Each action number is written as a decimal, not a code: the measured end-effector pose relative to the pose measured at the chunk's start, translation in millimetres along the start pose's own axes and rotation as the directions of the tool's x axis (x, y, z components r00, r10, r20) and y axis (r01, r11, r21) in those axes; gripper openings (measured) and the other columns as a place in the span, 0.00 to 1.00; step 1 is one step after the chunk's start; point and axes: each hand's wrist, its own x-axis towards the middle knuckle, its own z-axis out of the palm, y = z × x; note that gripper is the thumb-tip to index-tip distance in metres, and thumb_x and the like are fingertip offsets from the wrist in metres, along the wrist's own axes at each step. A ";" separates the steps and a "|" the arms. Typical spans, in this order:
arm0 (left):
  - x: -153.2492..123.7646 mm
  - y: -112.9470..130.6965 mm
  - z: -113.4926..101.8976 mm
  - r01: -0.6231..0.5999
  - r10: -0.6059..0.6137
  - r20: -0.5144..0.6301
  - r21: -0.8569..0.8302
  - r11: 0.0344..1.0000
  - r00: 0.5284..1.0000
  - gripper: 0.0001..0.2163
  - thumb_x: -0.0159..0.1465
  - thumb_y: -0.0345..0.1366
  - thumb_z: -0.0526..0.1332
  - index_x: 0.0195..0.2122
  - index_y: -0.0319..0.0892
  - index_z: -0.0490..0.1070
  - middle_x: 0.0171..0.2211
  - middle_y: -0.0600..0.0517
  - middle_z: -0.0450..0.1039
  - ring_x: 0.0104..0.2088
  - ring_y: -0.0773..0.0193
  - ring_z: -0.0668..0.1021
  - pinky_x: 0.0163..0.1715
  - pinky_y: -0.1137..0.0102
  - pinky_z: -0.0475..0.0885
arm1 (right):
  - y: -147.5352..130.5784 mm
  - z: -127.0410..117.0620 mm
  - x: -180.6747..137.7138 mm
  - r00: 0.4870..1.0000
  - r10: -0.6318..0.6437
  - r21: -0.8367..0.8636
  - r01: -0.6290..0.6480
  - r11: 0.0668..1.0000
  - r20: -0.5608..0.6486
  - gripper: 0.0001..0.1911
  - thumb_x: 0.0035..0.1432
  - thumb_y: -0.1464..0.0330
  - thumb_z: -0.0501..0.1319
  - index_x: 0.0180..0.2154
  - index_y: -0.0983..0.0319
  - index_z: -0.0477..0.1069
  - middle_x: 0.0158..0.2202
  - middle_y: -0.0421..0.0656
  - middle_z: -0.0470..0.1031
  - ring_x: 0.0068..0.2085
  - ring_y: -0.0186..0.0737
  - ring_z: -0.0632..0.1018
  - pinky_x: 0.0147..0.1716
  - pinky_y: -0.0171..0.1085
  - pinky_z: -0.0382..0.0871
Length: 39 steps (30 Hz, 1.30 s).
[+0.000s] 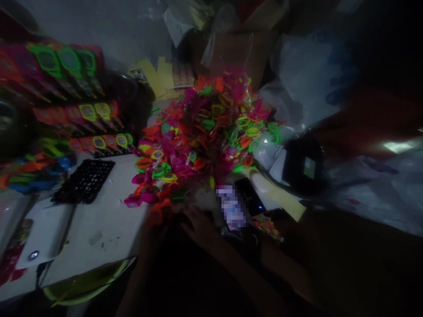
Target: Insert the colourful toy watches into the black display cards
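Observation:
Dim light and blur hide much of both hands at the near edge of the table. My left hand (157,233) is a dark shape just below an orange toy watch (160,212); its fingers do not show clearly. Close by on the right, my right hand (200,225) has its fingers bent inward, and what lies in them is too dark to make out. Beyond both hands rises a big heap of bright plastic toy watches (198,132) in pink, orange, green and yellow. A phone (232,208) with a lit screen lies right of my right hand.
Racks of toy watches (87,112) stand at left, with a black grid tray (84,180) before them. A white box (44,231) and a yellow-green basin (87,281) are nearer. At right are a yellow strip (284,198), a black bowl-like object (304,163) and plastic bags (304,79).

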 end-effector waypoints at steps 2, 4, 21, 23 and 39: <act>2.8 4.1 3.9 0.052 -0.052 0.000 -0.008 0.999 0.999 0.22 0.55 0.52 0.55 0.41 0.39 0.70 0.38 0.43 0.76 0.39 0.51 0.78 0.42 0.59 0.72 | 14.5 -20.2 -25.9 0.988 0.019 -0.149 -0.042 0.988 -0.151 0.22 0.64 0.67 0.54 0.58 0.60 0.62 0.60 0.49 0.64 0.62 0.44 0.63 0.60 0.47 0.61; 4.7 7.6 7.3 0.109 -0.109 -0.003 -0.049 0.993 0.994 0.24 0.55 0.54 0.56 0.43 0.40 0.69 0.40 0.43 0.75 0.42 0.51 0.77 0.44 0.58 0.72 | 34.6 -36.8 -51.2 0.947 0.058 -0.275 -0.150 0.950 -0.316 0.22 0.65 0.66 0.53 0.59 0.59 0.62 0.60 0.51 0.62 0.63 0.46 0.62 0.59 0.51 0.61; 1.0 27.0 -1.4 0.247 -0.257 -0.008 -0.254 0.935 0.966 0.25 0.51 0.58 0.59 0.39 0.42 0.71 0.36 0.49 0.77 0.37 0.54 0.78 0.37 0.63 0.73 | 34.8 7.1 -30.0 0.930 0.060 -0.281 -0.170 0.944 -0.363 0.20 0.62 0.70 0.53 0.55 0.62 0.65 0.62 0.51 0.59 0.64 0.46 0.58 0.60 0.52 0.59; 0.4 23.7 3.1 0.215 -0.232 -0.038 -0.255 0.943 0.972 0.24 0.52 0.57 0.58 0.38 0.42 0.71 0.35 0.48 0.77 0.37 0.54 0.77 0.38 0.63 0.73 | 33.2 14.5 -11.5 0.940 0.075 -0.248 -0.165 0.955 -0.333 0.21 0.61 0.71 0.53 0.56 0.63 0.64 0.61 0.52 0.61 0.63 0.47 0.59 0.60 0.52 0.59; -8.7 8.4 12.2 0.219 -0.237 -0.045 -0.254 0.942 0.970 0.26 0.54 0.51 0.56 0.46 0.36 0.69 0.44 0.39 0.75 0.45 0.49 0.77 0.46 0.57 0.72 | -1.1 21.7 46.6 0.963 0.129 0.066 -0.116 0.991 -0.239 0.14 0.64 0.65 0.54 0.49 0.62 0.68 0.47 0.50 0.73 0.50 0.45 0.71 0.53 0.46 0.64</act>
